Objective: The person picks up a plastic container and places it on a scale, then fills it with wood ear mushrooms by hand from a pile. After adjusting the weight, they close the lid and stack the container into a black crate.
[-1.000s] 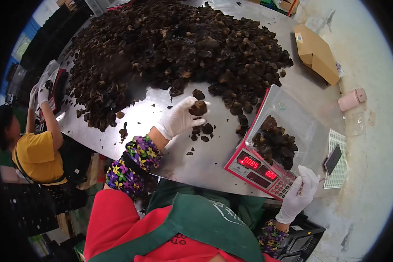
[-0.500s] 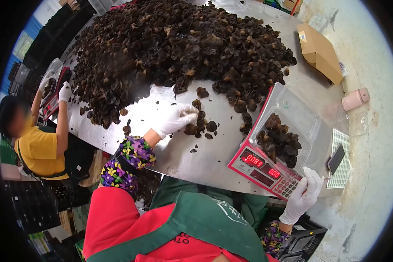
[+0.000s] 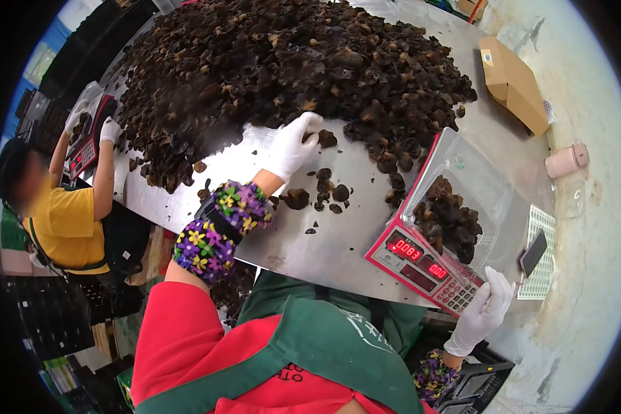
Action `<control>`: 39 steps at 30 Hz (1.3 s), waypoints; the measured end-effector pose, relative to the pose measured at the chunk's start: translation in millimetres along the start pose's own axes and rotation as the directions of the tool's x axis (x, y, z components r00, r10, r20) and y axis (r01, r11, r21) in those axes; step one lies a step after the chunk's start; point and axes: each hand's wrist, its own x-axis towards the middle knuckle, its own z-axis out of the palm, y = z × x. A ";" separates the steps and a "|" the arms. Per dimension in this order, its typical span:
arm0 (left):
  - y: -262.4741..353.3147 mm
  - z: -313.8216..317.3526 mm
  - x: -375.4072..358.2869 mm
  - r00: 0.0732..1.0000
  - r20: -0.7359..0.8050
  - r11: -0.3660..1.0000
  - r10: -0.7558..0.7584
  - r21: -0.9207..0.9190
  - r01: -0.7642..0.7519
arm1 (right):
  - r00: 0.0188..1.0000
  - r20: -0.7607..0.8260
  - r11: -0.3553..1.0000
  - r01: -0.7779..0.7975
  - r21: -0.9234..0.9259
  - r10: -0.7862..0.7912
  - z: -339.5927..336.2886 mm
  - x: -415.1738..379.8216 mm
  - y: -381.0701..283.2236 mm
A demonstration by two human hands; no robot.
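At the far left, a co-worker in a yellow shirt (image 3: 65, 221) is seen with both gloved hands raised to a second scale (image 3: 90, 141) at the table's edge; a second earlier those hands were lower and closer together. The steel table (image 3: 310, 241) is covered across its far half by a large heap of dried black fungus (image 3: 290, 62), presumably piled there so that it can be reached from either station. The gloved left hand (image 3: 293, 145) is stretched to the near edge of that heap, fingers curled together around what seems to be a single dark piece, though a firm grip cannot be confirmed. Half a second ago this hand was lower, over the loose pieces (image 3: 321, 193) scattered on the bare steel; it has since been moved up to the heap's margin, and those pieces are left lying apart. Further right, a clear plastic tray (image 3: 462, 176) partly filled with fungus is set on the red scale (image 3: 421, 265), evidently so the portion can be weighed as it is filled; the lit display is angled towards the wearer. The gloved right hand (image 3: 486, 310) is rested, fingers loosely spread, against the scale's near corner by the keypad, much as before. A cardboard box (image 3: 514, 83), a pink cup (image 3: 566, 160) and a phone (image 3: 533, 252) are placed beyond.
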 end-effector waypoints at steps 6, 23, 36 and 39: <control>-18.5 12.9 20.7 0.960 0.267 0.937 -0.083 0.349 -0.016 | 1.000 -0.013 0.999 0.016 0.031 -0.015 1.8 5.4 -9.2; 211.0 75.9 -27.9 0.816 0.304 0.869 0.491 -0.107 -0.483 | 0.998 -0.029 0.997 0.055 0.061 -0.053 -8.4 -4.0 -19.2; 23.7 -91.8 -150.3 0.925 -0.368 0.813 0.089 0.564 0.146 | 0.986 -0.025 0.971 0.169 0.171 -0.167 7.9 -4.2 -38.0; -29.8 -136.8 -159.2 0.919 -0.358 0.595 -0.164 0.707 0.381 | 0.982 -0.035 0.967 0.189 0.172 -0.186 7.3 5.7 -42.2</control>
